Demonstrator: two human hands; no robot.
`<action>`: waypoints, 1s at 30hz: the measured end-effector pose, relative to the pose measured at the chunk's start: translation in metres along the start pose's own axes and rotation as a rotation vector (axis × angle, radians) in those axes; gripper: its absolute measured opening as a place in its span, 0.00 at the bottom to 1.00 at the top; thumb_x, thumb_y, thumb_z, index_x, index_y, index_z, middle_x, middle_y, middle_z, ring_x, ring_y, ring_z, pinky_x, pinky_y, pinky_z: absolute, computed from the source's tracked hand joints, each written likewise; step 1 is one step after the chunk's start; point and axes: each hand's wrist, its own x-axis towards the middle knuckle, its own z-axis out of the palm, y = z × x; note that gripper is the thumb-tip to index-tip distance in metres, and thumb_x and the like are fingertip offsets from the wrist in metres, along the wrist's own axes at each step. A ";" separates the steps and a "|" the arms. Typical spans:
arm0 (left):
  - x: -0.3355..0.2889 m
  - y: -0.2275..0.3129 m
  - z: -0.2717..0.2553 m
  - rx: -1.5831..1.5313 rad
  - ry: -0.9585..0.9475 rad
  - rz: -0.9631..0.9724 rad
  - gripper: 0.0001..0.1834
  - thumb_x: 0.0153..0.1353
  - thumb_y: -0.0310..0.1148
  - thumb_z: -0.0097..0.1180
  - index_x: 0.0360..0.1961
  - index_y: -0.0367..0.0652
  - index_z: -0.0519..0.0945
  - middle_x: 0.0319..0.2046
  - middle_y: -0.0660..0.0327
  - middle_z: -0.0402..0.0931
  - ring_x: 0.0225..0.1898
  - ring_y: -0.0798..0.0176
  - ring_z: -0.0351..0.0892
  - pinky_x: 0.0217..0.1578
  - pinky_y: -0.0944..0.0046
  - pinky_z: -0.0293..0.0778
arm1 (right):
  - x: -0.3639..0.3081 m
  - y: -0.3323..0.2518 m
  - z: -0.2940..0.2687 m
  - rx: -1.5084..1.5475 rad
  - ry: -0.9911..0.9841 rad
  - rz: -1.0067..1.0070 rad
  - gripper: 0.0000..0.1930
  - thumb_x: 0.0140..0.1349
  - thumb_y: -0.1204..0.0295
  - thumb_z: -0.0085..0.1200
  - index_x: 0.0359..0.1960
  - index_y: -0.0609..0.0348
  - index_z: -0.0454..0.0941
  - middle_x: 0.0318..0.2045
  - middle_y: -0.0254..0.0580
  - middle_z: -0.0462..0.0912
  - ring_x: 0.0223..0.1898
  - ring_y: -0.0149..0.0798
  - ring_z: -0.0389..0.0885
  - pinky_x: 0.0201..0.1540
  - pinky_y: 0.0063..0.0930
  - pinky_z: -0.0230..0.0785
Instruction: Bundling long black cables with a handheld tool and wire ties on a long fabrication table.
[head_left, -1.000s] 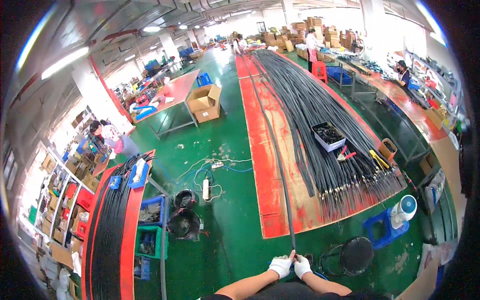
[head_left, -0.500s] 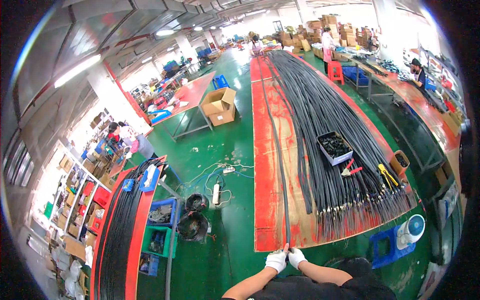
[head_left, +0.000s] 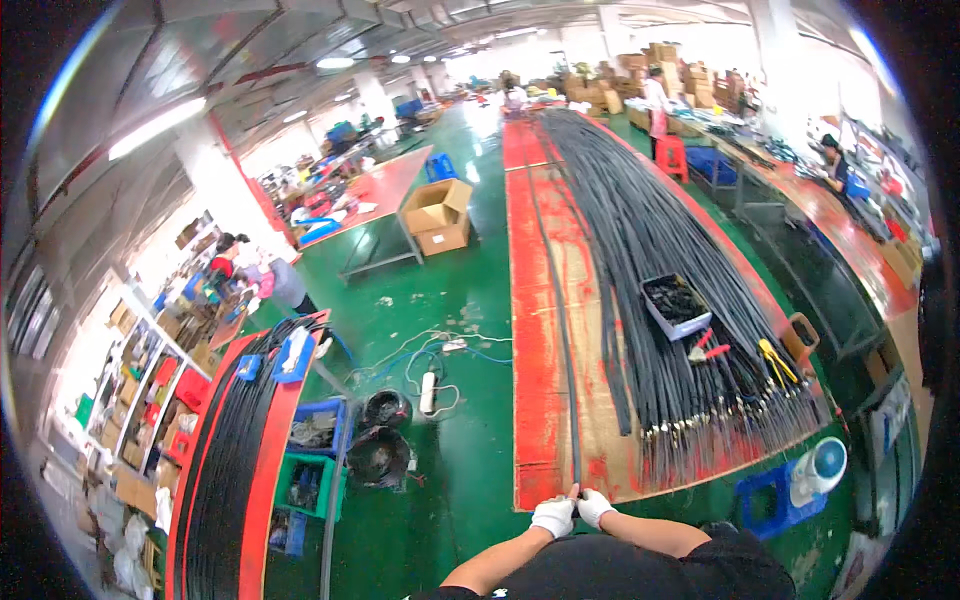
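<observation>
A long black cable [head_left: 568,380] runs down the left part of the long red table [head_left: 535,440], its near end at the front edge. My left hand [head_left: 553,516], in a white glove with bare fingertips, is closed on that end. My right hand [head_left: 596,508], gloved alike, is closed beside it, its fingers at the same cable end. The very tip is hidden between the hands. To the right lies a wide bundle of black cables [head_left: 650,300] with thin stripped ends toward me.
On the bundle stand a box of small black parts [head_left: 675,305], red-handled pliers [head_left: 710,352] and a yellow-handled tool [head_left: 777,362]. A blue stool [head_left: 770,500] with a white fan [head_left: 820,470] is at right. Black buckets [head_left: 382,455] and cords lie on the green floor.
The view has shifted slightly. My right hand has moved a little up and away from the left; the left hand stays nearly in place at the cable end.
</observation>
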 end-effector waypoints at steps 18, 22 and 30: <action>0.015 -0.019 -0.012 -0.073 -0.076 0.066 0.44 0.63 0.31 0.54 0.81 0.53 0.54 0.52 0.44 0.82 0.52 0.39 0.84 0.53 0.45 0.79 | 0.015 0.006 0.006 -0.068 0.096 -0.028 0.21 0.69 0.59 0.51 0.46 0.69 0.81 0.44 0.69 0.86 0.50 0.63 0.86 0.52 0.49 0.75; 0.020 -0.017 -0.015 -0.066 -0.098 0.091 0.44 0.63 0.32 0.54 0.80 0.49 0.55 0.52 0.45 0.82 0.51 0.42 0.85 0.52 0.47 0.79 | 0.025 0.013 0.004 -0.024 0.038 -0.019 0.22 0.69 0.59 0.51 0.48 0.69 0.82 0.46 0.70 0.86 0.53 0.64 0.85 0.55 0.48 0.75; 0.024 -0.021 -0.012 -0.020 -0.142 0.094 0.47 0.59 0.33 0.57 0.81 0.50 0.54 0.52 0.45 0.82 0.51 0.43 0.85 0.53 0.46 0.80 | 0.012 -0.008 -0.005 -0.060 0.030 -0.011 0.23 0.68 0.61 0.51 0.53 0.71 0.82 0.51 0.70 0.85 0.57 0.62 0.84 0.60 0.46 0.75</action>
